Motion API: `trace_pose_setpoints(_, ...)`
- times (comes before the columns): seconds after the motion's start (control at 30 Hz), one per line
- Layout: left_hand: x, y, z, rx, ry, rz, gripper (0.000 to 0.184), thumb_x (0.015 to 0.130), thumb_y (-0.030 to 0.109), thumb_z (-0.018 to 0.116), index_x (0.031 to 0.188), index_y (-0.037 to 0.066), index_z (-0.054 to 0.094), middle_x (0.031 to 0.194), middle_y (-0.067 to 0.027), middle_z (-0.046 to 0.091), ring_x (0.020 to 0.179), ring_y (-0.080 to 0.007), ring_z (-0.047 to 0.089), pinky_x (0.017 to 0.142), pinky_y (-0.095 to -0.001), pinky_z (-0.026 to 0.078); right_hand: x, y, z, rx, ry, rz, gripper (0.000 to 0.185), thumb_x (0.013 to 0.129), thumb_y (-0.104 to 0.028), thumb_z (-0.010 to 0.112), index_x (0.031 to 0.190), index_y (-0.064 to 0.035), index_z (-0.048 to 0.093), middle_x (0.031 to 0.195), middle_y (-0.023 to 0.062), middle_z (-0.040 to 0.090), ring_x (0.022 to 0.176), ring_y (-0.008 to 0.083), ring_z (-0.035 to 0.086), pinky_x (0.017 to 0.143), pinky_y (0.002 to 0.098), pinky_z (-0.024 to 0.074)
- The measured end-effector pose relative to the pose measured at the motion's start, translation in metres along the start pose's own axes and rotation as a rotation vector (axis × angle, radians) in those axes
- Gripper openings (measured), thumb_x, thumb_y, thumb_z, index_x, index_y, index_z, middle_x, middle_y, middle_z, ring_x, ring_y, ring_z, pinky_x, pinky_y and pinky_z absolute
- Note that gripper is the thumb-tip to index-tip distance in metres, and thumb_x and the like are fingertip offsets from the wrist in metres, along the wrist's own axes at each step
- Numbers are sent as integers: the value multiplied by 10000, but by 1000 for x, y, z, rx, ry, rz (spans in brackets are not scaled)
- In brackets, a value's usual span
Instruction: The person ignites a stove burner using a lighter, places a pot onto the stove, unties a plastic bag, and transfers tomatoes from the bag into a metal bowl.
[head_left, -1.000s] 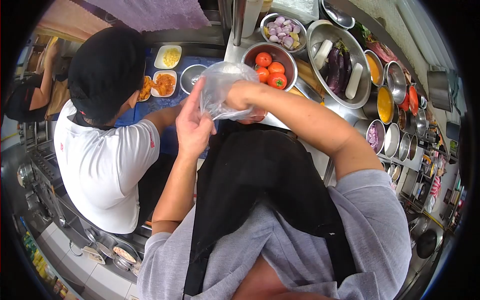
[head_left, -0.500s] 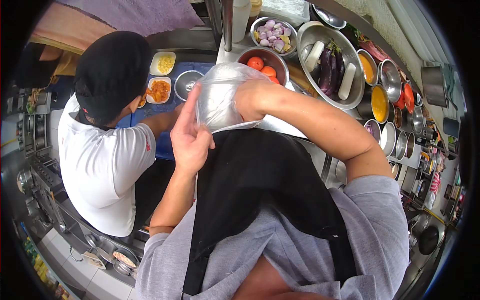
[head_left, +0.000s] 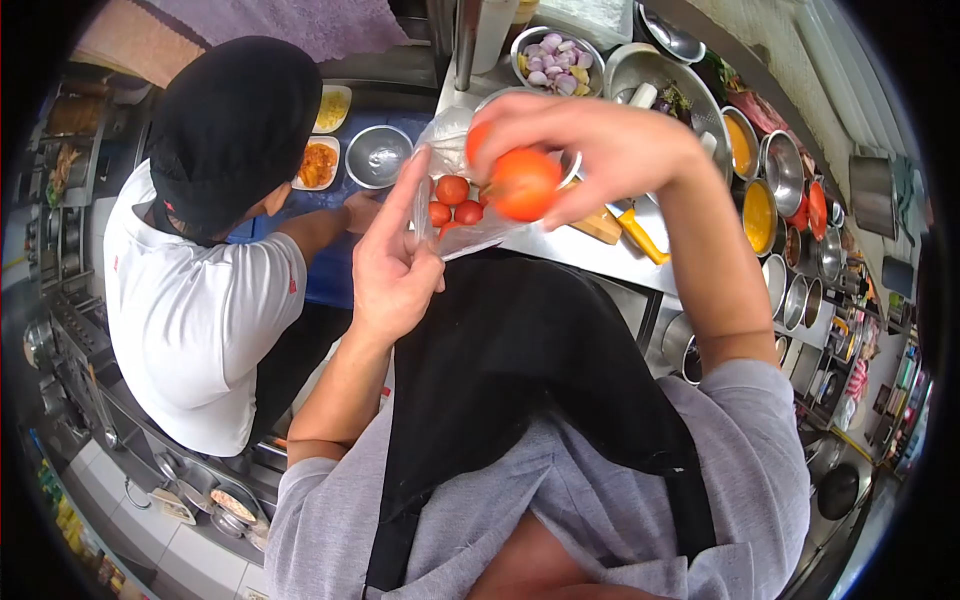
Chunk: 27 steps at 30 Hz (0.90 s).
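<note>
My left hand (head_left: 390,285) grips the edge of a clear plastic bag (head_left: 455,240), its index finger stretched along the rim. Several small red tomatoes (head_left: 467,212) show at the bag's mouth. Just right of the bag, my right hand (head_left: 590,150) is closed round a large orange-red tomato (head_left: 527,185). Part of a second red one peeks out by its fingers. My right hand hides most of the bowl behind it.
A co-worker (head_left: 200,290) stands close on the left by a blue board with a steel bowl (head_left: 380,156). Behind my right arm are a bowl of shallots (head_left: 553,62) and a colander (head_left: 640,70). A yellow-handled tool (head_left: 643,238) lies on the counter.
My right hand has come out of the bag and swung up and right, now holding tomatoes. The bag's mouth has opened to view. My left hand has barely shifted.
</note>
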<state>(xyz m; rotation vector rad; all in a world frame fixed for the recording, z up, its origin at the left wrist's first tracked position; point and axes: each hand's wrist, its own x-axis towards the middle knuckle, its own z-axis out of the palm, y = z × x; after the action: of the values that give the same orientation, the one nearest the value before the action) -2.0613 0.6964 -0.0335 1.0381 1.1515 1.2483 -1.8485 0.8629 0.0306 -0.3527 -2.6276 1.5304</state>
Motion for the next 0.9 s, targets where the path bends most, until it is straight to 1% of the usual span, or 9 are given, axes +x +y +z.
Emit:
trace_pose_setpoints(0.1, -5, -2, -1, 27, -46, 3, 827, 733, -144, 391, 1545, -20, 297, 1624, -179, 274, 665, -1, 579, 505, -163, 449, -36, 32, -11, 260, 181, -150, 573, 691, -208, 825, 1213, -87, 622, 1235, 84, 590, 1117, 238, 585, 1005, 367, 461)
trace_pose_setpoints(0.37, -27, -32, -6, 336, -226, 178, 851, 686, -156, 468, 1517, 5, 383, 1556, -208, 400, 701, -18, 561, 576, -182, 433, -54, 155, 30, 446, 445, 648, 632, 785, -218, 779, 1352, -85, 532, 1298, 76, 576, 1066, 182, 601, 852, 327, 527)
trace_pose_setpoints(0.47, -22, -33, -3, 277, -174, 185, 844, 668, -148, 494, 1492, 34, 450, 1518, -207, 468, 630, -25, 521, 573, -187, 422, -54, 151, 29, -69, 346, 570, 555, 839, -189, 718, 1349, -69, 533, 1226, 89, 630, 976, 191, 633, 775, 325, 539)
trace_pose_setpoints(0.53, -16, -33, -3, 246, -145, 192, 841, 668, -146, 497, 1490, 26, 449, 1525, -207, 460, 623, -25, 519, 572, -188, 423, -45, 100, 14, -351, 532, 547, 389, 859, -121, 638, 1237, -34, 612, 1046, 122, 690, 869, 217, 667, 740, 332, 541)
trace_pose_setpoints(0.67, -15, -36, 0, 169, -164, 195, 822, 678, -146, 488, 1488, -19, 427, 1552, -206, 422, 659, -25, 534, 579, -181, 419, -5, 0, 26, 62, 59, 7, 200, 843, -147, 556, 866, 10, 679, 862, 161, 722, 874, 292, 703, 820, 406, 541)
trace_pose_setpoints(0.73, -16, -37, 5, 159, -161, 224, 822, 683, -153, 476, 1492, -18, 420, 1562, -197, 411, 711, -18, 558, 580, -175, 418, 19, 17, 76, -204, -236, 166, 202, 842, -142, 554, 859, -3, 700, 875, 159, 725, 837, 294, 700, 788, 412, 541)
trace_pose_setpoints(0.8, -20, -38, 8, 128, -152, 216, 822, 686, -157, 470, 1494, -16, 418, 1565, -192, 409, 737, -16, 562, 581, -175, 419, 34, 82, 132, -427, -161, 286, 224, 857, -135, 548, 936, -12, 718, 903, 153, 730, 890, 300, 705, 781, 427, 543)
trace_pose_setpoints(0.87, -25, -41, 7, 97, -140, 201, 822, 688, -162, 463, 1495, -13, 417, 1568, -187, 407, 763, -14, 565, 581, -175, 421, 46, 100, 143, -78, -176, 696, 246, 890, -145, 556, 1024, -29, 726, 991, 151, 735, 962, 309, 707, 789, 438, 555)
trace_pose_setpoints(0.9, -27, -43, 6, 132, -162, 174, 825, 690, -167, 456, 1499, -6, 415, 1567, -182, 410, 784, -15, 567, 583, -176, 423, 49, 101, 149, -75, -175, 697, 246, 890, -145, 556, 1024, -29, 726, 991, 151, 735, 962, 309, 707, 789, 438, 555)
